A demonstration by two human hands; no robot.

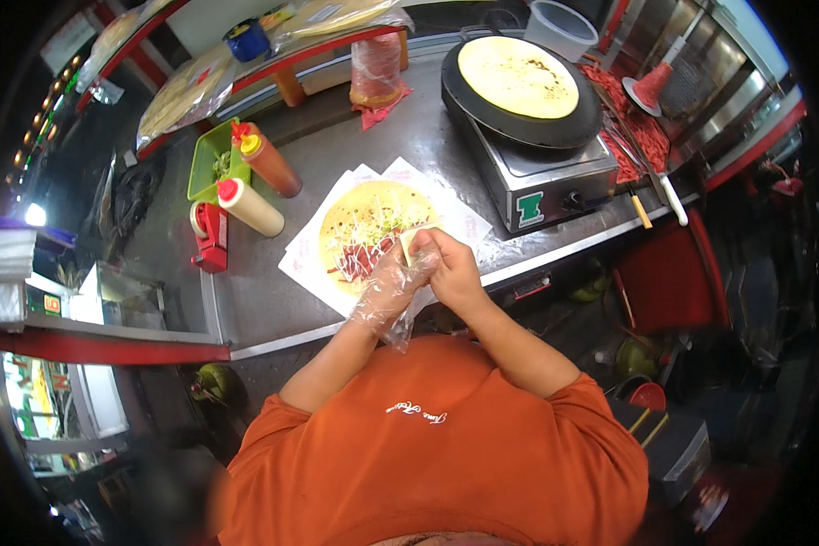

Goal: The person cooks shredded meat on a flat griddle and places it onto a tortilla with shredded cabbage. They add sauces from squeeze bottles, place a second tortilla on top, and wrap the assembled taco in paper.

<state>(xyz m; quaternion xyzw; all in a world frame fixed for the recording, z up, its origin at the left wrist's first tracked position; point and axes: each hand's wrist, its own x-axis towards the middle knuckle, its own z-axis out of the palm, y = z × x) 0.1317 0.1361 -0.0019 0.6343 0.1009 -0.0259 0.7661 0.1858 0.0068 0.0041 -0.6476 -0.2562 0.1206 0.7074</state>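
A round flatbread (335, 216) lies on sheets of white printed paper (302, 261) at the counter's front edge. Reddish filling, shredded greens and thin lines of white sauce cover part of it. My left hand (389, 282), in a loose clear plastic glove, and my bare right hand (455, 275) meet over its right front part. Their closed fingertips come together on a pale yellow flat piece (410, 241); its kind is unclear, and the fingers hide part of it.
A red-capped white sauce bottle (251, 209), orange-red sauce bottles (271, 166), a green basket (202, 168) and a red tape dispenser (212, 238) stand left. At right, another flatbread (519, 77) lies on a black pan (469, 100) over a stove (546, 177); beyond are a knife (672, 196) and shredded red meat (646, 136).
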